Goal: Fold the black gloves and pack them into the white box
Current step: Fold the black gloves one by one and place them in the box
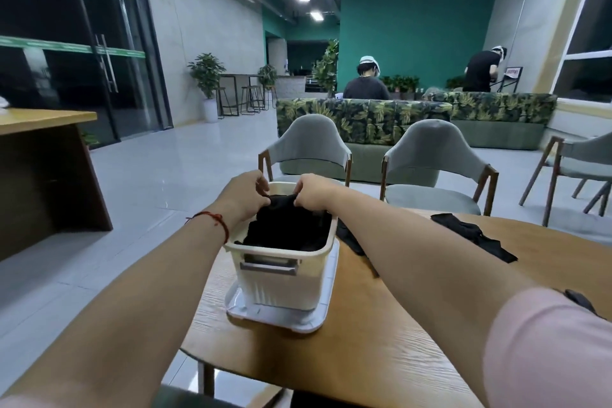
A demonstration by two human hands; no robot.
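**Both grips pinch a black glove over the white box**

The left grip (246, 197) and the right grip (313, 194), fingers curled, each pinch the top edge of a black fabric glove (281, 205) above the far end of the white ribbed plastic box (281, 285). The glove's lower part reaches down into the box, onto more black fabric (291, 237) lying inside. The box stands on a flat white plastic tray (308, 321) on the round wooden table (381, 358). Other loose black gloves (473, 235) lie on the table to the right of the box.
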